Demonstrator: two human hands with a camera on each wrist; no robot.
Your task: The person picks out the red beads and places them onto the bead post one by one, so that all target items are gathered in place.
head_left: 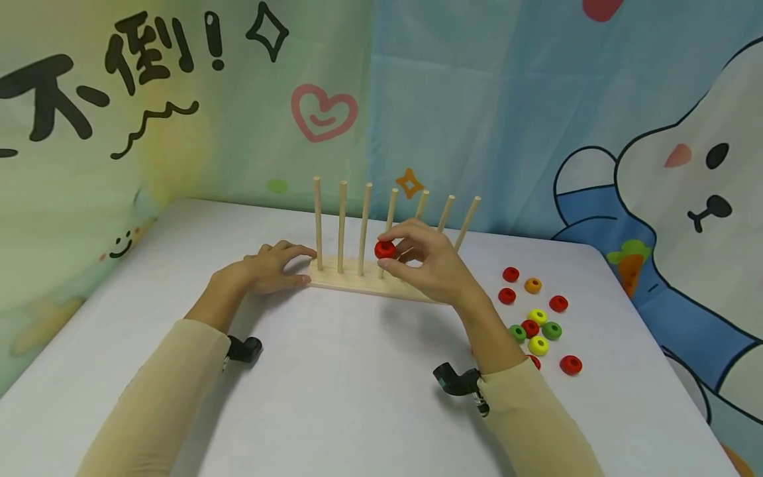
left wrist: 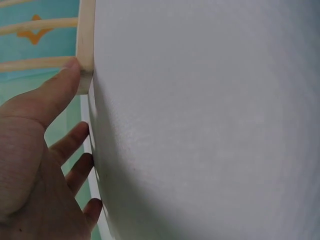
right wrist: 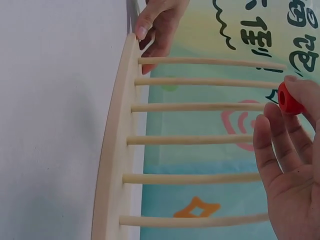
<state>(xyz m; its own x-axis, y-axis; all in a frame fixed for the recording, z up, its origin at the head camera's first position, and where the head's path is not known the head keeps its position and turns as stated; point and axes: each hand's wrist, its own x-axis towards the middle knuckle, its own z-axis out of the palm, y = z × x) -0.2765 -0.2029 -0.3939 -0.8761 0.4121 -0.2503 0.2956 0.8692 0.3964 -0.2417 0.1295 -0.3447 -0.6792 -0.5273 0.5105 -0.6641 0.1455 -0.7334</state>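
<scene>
A wooden peg rack (head_left: 340,281) with several upright pegs stands on the white table. My left hand (head_left: 268,268) holds the left end of its base between thumb and index finger. In the left wrist view, the thumb (left wrist: 62,87) lies against the base's corner, and the other fingers reach down by the table. My right hand (head_left: 432,258) pinches a red bead (head_left: 385,250) between thumb and index finger, in front of the middle pegs. The right wrist view shows the hole in the red bead (right wrist: 289,99), with the other fingers loosely bent below the pinch.
Loose beads lie on the table to the right: several red ones (head_left: 558,303), an orange bead (head_left: 533,285), yellow beads (head_left: 538,345) and green beads (head_left: 552,330). My right forearm partly covers some. A printed curtain (head_left: 453,99) hangs behind the table (head_left: 334,384).
</scene>
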